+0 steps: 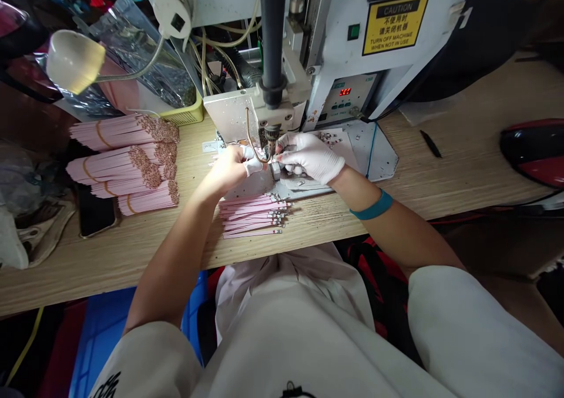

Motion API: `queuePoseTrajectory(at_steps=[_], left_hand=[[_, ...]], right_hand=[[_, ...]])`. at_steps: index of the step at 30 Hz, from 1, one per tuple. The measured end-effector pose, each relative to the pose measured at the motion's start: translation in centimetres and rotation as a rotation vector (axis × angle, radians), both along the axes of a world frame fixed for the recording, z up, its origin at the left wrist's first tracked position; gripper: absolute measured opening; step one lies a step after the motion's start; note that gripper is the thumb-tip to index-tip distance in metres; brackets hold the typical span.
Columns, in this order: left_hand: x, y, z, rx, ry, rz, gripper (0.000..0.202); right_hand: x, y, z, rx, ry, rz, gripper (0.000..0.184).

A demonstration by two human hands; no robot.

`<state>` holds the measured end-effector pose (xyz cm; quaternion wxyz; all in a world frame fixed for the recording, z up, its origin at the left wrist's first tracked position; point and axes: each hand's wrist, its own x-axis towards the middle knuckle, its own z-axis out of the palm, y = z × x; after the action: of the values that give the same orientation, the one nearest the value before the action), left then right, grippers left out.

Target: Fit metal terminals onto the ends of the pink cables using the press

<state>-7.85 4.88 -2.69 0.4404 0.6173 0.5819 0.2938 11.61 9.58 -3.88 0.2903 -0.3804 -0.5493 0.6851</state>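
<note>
My left hand [233, 168], with white covers on some fingertips, is pinched at the left of the machine's tip [272, 134]. What lies between those fingers is too small to make out. From the right, my right hand [311, 157] in a white glove reaches to the same tip, fingers closed and partly hidden. A small metal block [275, 171] stands between the two hands. On the table just in front lies a loose pile of thin pink strips [247, 216] with small metallic pieces at their right ends. A bent copper-coloured tube [249, 129] curves down close to my left fingertips.
Banded bundles of pink strips [112, 134] with copper-coloured ends lie at the left, beside a phone [94, 210]. A lamp [74, 61] and a yellow basket [185, 115] stand behind. The machine housing [339, 40] carries a caution label. A black pen-like piece [430, 144] lies right.
</note>
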Motion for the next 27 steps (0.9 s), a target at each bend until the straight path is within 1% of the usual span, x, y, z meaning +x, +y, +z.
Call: queuePoseTrajectory(at_steps=[4, 9, 12, 15, 18, 20, 23, 25, 26, 27], left_hand=[[0.3, 0.0, 0.4, -0.034, -0.015, 0.035, 0.018], [0.2, 0.1, 0.5, -0.067, -0.086, 0.034, 0.018], [0.3, 0.2, 0.5, -0.074, -0.09, 0.033, 0.017], [0.3, 0.2, 0.6, -0.082, -0.085, 0.032, 0.016], [-0.4, 0.1, 0.7, -0.092, -0.072, 0.016, 0.018], [-1.2, -0.2, 0.9, -0.066, -0.029, -0.045, 0.02], [-2.5, -0.8, 1.3, -0.02, 0.068, -0.196, 0.021], [-2.8, -1.2, 1.5, -0.032, 0.149, -0.276, 0.023], [-2.7, -1.3, 1.6, -0.037, 0.198, -0.287, 0.024], [-2.6, -1.4, 1.6, -0.027, 0.253, -0.271, 0.023]], right_hand=[[0.1, 0.0, -0.1, 0.006, 0.012, 0.005, 0.019], [0.2, 0.2, -0.3, 0.032, 0.024, 0.024, 0.018], [0.0, 0.1, -0.3, 0.023, 0.02, 0.013, 0.018], [-0.1, -0.1, -0.1, 0.021, -0.003, 0.007, 0.02], [0.4, 0.0, 0.4, 0.058, -0.036, 0.012, 0.017], [1.4, 0.5, 0.7, 0.153, -0.101, 0.001, 0.011], [3.3, 1.4, 1.1, 0.394, -0.31, -0.043, 0.005], [4.1, 1.9, 1.1, 0.543, -0.449, -0.039, 0.005], [4.3, 2.0, 1.0, 0.6, -0.497, -0.025, 0.005], [4.3, 2.0, 0.9, 0.649, -0.529, -0.007, 0.007]])
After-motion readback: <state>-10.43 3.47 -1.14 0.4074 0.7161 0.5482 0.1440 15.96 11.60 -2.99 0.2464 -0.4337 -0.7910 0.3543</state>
